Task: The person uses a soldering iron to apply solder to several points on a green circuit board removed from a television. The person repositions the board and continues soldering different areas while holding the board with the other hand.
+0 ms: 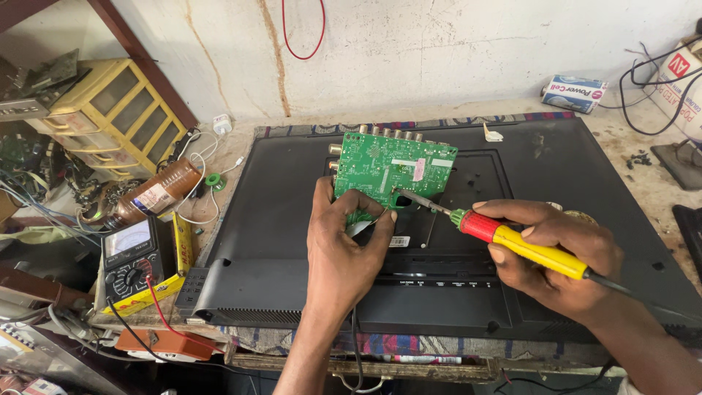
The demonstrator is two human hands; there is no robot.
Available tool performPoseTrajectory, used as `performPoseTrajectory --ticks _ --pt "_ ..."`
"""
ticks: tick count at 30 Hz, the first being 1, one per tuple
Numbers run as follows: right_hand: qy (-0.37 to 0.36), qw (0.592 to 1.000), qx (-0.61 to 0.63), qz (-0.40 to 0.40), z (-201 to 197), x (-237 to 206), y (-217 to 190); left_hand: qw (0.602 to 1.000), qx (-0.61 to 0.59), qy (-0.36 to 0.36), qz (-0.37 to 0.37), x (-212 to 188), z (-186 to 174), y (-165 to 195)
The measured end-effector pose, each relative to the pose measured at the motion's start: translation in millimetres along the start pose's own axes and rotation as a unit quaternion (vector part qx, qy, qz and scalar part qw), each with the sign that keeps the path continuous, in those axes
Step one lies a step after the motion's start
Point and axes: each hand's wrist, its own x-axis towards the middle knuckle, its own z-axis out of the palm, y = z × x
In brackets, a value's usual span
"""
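A black television back (556,219) lies flat on the bench, its long side running left to right. On it the left hand (344,245) grips the lower edge of a green circuit board (391,168), tilted up with its connector row away from the person. The right hand (552,252) is closed around a yellow-and-red soldering iron (512,238), long axis slanting up-left, tip at the board's lower edge. The exact contact point is too small to make out.

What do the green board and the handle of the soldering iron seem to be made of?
Green board: probably rigid laminate with a glossy green coat; small metal parts and connectors stand on it. Soldering iron handle: likely smooth plastic, yellow with a red collar, slightly shiny. The left hand holds the board, the right hand the iron.
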Motion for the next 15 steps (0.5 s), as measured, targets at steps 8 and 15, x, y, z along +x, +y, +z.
performPoseTrajectory --ticks 8,15 --pt "-0.002 1.0 0.0 -0.017 1.6 0.3 0.7 1.0 0.007 0.0 0.004 -0.6 0.5 -0.2" --pt "0.001 1.0 0.012 -0.003 1.4 -0.1 1.7 1.0 0.004 0.006 0.005 0.0 1.4 -0.9"
